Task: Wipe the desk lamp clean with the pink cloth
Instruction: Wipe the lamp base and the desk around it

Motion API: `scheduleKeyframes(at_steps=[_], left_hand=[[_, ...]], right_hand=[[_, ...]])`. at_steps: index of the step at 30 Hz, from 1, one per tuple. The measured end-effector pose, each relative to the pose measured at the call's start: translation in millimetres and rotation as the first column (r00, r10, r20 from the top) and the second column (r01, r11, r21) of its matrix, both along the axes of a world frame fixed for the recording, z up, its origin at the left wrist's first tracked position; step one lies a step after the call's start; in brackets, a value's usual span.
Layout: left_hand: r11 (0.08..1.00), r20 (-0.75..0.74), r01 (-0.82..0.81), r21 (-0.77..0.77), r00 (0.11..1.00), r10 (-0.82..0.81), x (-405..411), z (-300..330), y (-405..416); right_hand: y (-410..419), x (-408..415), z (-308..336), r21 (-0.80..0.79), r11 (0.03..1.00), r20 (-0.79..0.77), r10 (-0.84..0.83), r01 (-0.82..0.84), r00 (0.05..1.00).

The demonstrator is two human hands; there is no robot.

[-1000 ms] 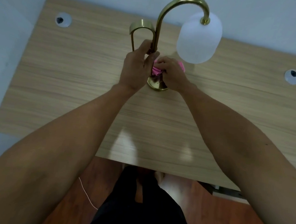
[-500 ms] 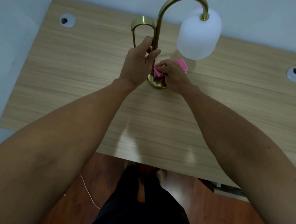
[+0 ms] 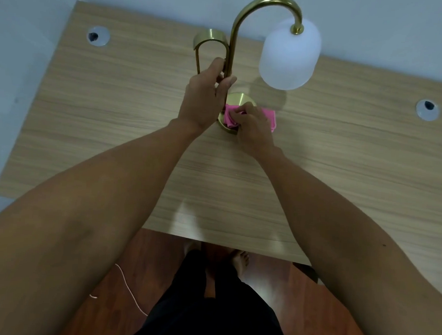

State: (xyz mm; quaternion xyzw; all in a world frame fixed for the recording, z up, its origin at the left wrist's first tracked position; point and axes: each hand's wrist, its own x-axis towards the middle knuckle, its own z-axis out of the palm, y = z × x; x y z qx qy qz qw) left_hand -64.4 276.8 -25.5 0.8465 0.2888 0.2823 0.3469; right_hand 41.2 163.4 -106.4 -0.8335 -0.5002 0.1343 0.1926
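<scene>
A brass desk lamp point(image 3: 234, 35) with a curved neck and a white frosted shade point(image 3: 288, 55) stands at the back middle of the wooden desk point(image 3: 115, 110). My left hand point(image 3: 203, 97) grips the lamp's upright stem just above its round brass base point(image 3: 237, 99). My right hand point(image 3: 252, 129) holds the bunched pink cloth point(image 3: 230, 116) against the front of the base, and part of the cloth sticks out to the right of my fingers.
Two round cable grommets sit in the desk, one at the back left point(image 3: 98, 36) and one at the right point(image 3: 427, 109). A pale wall runs behind the desk. Below the front edge are a reddish wood floor, my dark trousers and a thin white cord point(image 3: 129, 288).
My right hand with the pink cloth has shifted slightly down and forward over the lamp base, uncovering the base's back part. My left hand keeps its grip on the stem.
</scene>
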Motion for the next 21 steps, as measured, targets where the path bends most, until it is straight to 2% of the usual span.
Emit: scheduleKeyframes(at_steps=[7, 10, 13, 15, 17, 18, 21], left_hand=[[1.0, -0.027, 0.002, 0.012, 1.0, -0.002, -1.0, 4.7, -1.3], [1.0, -0.046, -0.008, 0.0, 0.999, 0.008, -0.9, 7.0, -2.1], [1.0, -0.053, 0.001, -0.013, 0.999, -0.001, -0.8, 7.3, -1.5], [1.0, -0.042, -0.006, -0.008, 0.999, 0.006, -0.8, 6.3, -1.4], [1.0, -0.027, -0.015, 0.001, 1.0, 0.015, -1.0, 4.8, -1.8], [1.0, -0.024, -0.014, 0.007, 1.0, 0.014, -0.7, 4.0, -1.8], [1.0, -0.036, -0.005, 0.02, 0.999, 0.005, -0.2, 2.4, -0.5]], right_hand=[[-11.1, -4.7, -1.4, 0.021, 0.999, -0.026, 0.031, -0.031, 0.999], [-7.5, 1.4, 0.9, -0.051, 0.999, -0.159, 0.005, -0.013, 0.987], [-5.8, 17.5, 11.8, -0.077, 0.99, -0.434, -0.143, 0.121, 0.889], [-10.7, 28.8, 16.9, 0.009, 0.935, -0.558, -0.29, 0.355, 0.778], [-14.6, 39.0, 16.3, 0.096, 0.836, -0.558, -0.404, 0.54, 0.725], [-13.7, 41.5, 16.3, 0.103, 0.817, -0.537, -0.435, 0.568, 0.723], [3.5, 38.1, 19.1, 0.054, 0.88, -0.507, -0.383, 0.471, 0.773]])
